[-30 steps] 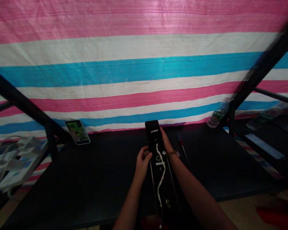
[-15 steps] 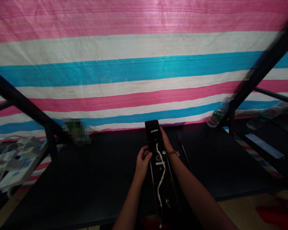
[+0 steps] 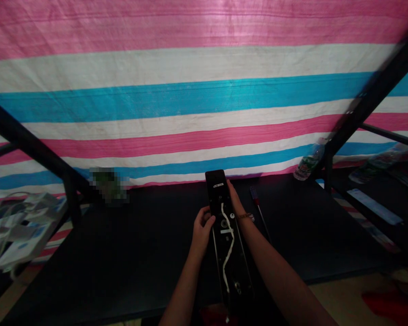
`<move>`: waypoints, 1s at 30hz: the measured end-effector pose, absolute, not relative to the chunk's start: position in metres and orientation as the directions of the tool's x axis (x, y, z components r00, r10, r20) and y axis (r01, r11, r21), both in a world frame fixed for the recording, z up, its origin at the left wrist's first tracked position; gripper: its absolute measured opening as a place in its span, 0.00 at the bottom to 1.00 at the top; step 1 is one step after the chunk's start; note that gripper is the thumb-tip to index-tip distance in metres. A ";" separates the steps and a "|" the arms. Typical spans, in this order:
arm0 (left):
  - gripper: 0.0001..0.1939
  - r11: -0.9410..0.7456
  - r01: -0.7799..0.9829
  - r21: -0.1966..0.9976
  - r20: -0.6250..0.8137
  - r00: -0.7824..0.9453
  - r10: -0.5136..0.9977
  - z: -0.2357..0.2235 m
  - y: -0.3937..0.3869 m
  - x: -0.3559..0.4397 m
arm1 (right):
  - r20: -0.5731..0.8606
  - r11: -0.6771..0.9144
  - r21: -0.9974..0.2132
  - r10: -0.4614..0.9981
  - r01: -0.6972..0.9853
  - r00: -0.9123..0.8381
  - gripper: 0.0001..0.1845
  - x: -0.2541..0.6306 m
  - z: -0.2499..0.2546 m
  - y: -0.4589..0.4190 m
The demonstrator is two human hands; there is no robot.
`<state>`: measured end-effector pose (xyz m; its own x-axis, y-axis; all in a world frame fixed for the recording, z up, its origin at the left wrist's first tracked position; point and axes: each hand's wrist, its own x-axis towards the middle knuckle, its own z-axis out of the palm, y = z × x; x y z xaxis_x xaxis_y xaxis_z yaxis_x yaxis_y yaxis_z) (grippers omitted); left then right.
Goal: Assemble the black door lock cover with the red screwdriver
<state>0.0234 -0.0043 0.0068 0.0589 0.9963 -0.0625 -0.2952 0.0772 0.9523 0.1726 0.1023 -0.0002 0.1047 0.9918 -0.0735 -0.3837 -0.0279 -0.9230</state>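
Between my hands is a long, narrow black panel (image 3: 237, 258), like the back of a door lock, tilted with its far end on or just above the black tabletop. A wavy white strip or cord (image 3: 231, 244) runs down its face, among small screws and fittings. My left hand (image 3: 202, 222) grips the left edge, thumb on the face and fingers curled at the side. Along the right edge lies my right hand (image 3: 235, 198), its fingertips mostly hidden behind the panel. To the right of that hand is a screwdriver (image 3: 255, 195) with a dark and red handle.
The black table (image 3: 139, 253) backs onto a striped plastic sheet (image 3: 190, 104). A plastic bottle (image 3: 305, 167) stands at back right by the metal frame. A phone-like slab (image 3: 374, 206) lies further right. White cables and boxes (image 3: 30, 226) fill the left side. A pixelated green item (image 3: 109, 184) sits back left.
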 end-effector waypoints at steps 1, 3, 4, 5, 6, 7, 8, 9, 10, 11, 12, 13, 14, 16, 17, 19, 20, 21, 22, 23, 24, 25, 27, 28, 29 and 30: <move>0.22 0.075 -0.294 0.953 -0.061 0.054 0.997 0.007 -0.004 0.024 | -0.077 -0.032 -0.924 0.991 -0.380 0.106 0.35 0.173 0.000 0.103; 0.21 0.074 -0.298 0.952 -0.061 0.054 0.997 0.008 -0.005 0.024 | -0.081 -0.036 -0.928 0.991 -0.370 0.106 0.35 0.173 0.000 0.103; 0.21 0.076 -0.301 0.951 -0.061 0.059 0.996 0.008 -0.005 0.024 | -0.079 -0.036 -0.930 0.991 -0.367 0.104 0.35 0.173 0.000 0.103; 0.22 0.078 -0.305 0.949 -0.061 0.063 0.996 0.008 -0.004 0.024 | -0.077 -0.034 -0.930 0.992 -0.367 0.102 0.34 0.173 0.000 0.103; 0.22 0.080 -0.310 0.948 -0.063 0.065 0.996 0.008 -0.004 0.025 | -0.075 -0.034 -0.928 0.992 -0.370 0.098 0.34 0.173 -0.001 0.103; 0.22 0.083 -0.314 0.946 -0.065 0.065 0.996 0.008 -0.004 0.025 | -0.075 -0.034 -0.927 0.993 -0.375 0.095 0.34 0.173 -0.001 0.103; 0.22 0.086 -0.317 0.944 -0.069 0.064 0.996 0.008 -0.004 0.025 | -0.074 -0.034 -0.925 0.993 -0.378 0.092 0.33 0.173 -0.001 0.102; 0.23 0.089 -0.321 0.943 -0.072 0.064 0.995 0.008 -0.004 0.025 | -0.072 -0.032 -0.924 0.993 -0.381 0.092 0.33 0.173 -0.002 0.102; 0.23 0.090 -0.321 0.943 -0.074 0.064 0.995 0.008 -0.004 0.025 | -0.070 -0.029 -0.923 0.993 -0.383 0.093 0.33 0.173 -0.002 0.102; 0.23 0.091 -0.319 0.943 -0.074 0.066 0.995 0.008 -0.004 0.025 | -0.069 -0.028 -0.923 0.993 -0.385 0.094 0.33 0.173 -0.003 0.102; 0.23 0.090 -0.316 0.945 -0.073 0.066 0.995 0.007 -0.004 0.025 | -0.069 -0.027 -0.922 0.993 -0.387 0.094 0.33 0.173 -0.003 0.102; 0.23 0.088 -0.312 0.946 -0.070 0.067 0.995 0.007 -0.004 0.025 | -0.068 -0.027 -0.921 0.993 -0.390 0.094 0.33 0.173 -0.003 0.103; 0.23 0.085 -0.309 0.947 -0.068 0.066 0.995 0.006 -0.004 0.024 | -0.068 -0.027 -0.920 0.993 -0.392 0.093 0.33 0.173 -0.003 0.103; 0.23 0.082 -0.308 0.948 -0.064 0.068 0.996 0.005 -0.004 0.024 | -0.067 -0.025 -0.920 0.993 -0.391 0.094 0.33 0.173 -0.002 0.102; 0.23 0.081 -0.308 0.948 -0.063 0.070 0.996 0.005 -0.004 0.024 | -0.065 -0.022 -0.921 0.993 -0.389 0.097 0.33 0.173 -0.002 0.102; 0.22 0.085 -0.310 0.947 -0.065 0.073 0.995 0.004 -0.004 0.024 | -0.060 -0.017 -0.925 0.993 -0.380 0.103 0.33 0.173 -0.001 0.102; 0.22 0.087 -0.311 0.947 -0.067 0.075 0.995 0.004 -0.004 0.024 | -0.059 -0.016 -0.927 0.993 -0.374 0.103 0.34 0.174 0.000 0.101; 0.22 0.090 -0.312 0.946 -0.069 0.076 0.995 0.004 -0.004 0.024 | -0.059 -0.017 -0.929 0.993 -0.371 0.102 0.34 0.174 0.000 0.101; 0.22 0.092 -0.313 0.945 -0.072 0.077 0.994 0.005 -0.004 0.024 | -0.061 -0.020 -0.929 0.993 -0.369 0.099 0.34 0.174 0.000 0.101; 0.22 0.096 -0.314 0.945 -0.075 0.077 0.994 0.005 -0.004 0.024 | -0.063 -0.023 -0.929 0.993 -0.370 0.095 0.34 0.174 0.000 0.101; 0.22 0.099 -0.314 0.944 -0.078 0.078 0.994 0.005 -0.004 0.024 | -0.065 -0.026 -0.927 0.994 -0.374 0.092 0.34 0.173 0.000 0.101; 0.22 0.102 -0.313 0.944 -0.081 0.078 0.994 0.006 -0.004 0.024 | -0.066 -0.028 -0.925 0.994 -0.378 0.089 0.34 0.173 -0.001 0.101; 0.22 0.099 -0.311 0.945 -0.078 0.079 0.994 0.005 -0.004 0.024 | -0.067 -0.030 -0.921 0.994 -0.390 0.081 0.34 0.173 -0.001 0.102; 0.22 0.095 -0.311 0.946 -0.074 0.081 0.994 0.005 -0.004 0.024 | -0.067 -0.030 -0.919 0.995 -0.393 0.079 0.34 0.173 -0.001 0.102; 0.22 0.092 -0.313 0.945 -0.069 0.085 0.994 0.004 -0.004 0.024 | -0.067 -0.030 -0.918 0.995 -0.396 0.080 0.34 0.173 -0.001 0.102; 0.22 0.090 -0.317 0.944 -0.065 0.088 0.994 0.004 -0.004 0.024 | -0.068 -0.030 -0.917 0.994 -0.399 0.082 0.34 0.172 -0.001 0.102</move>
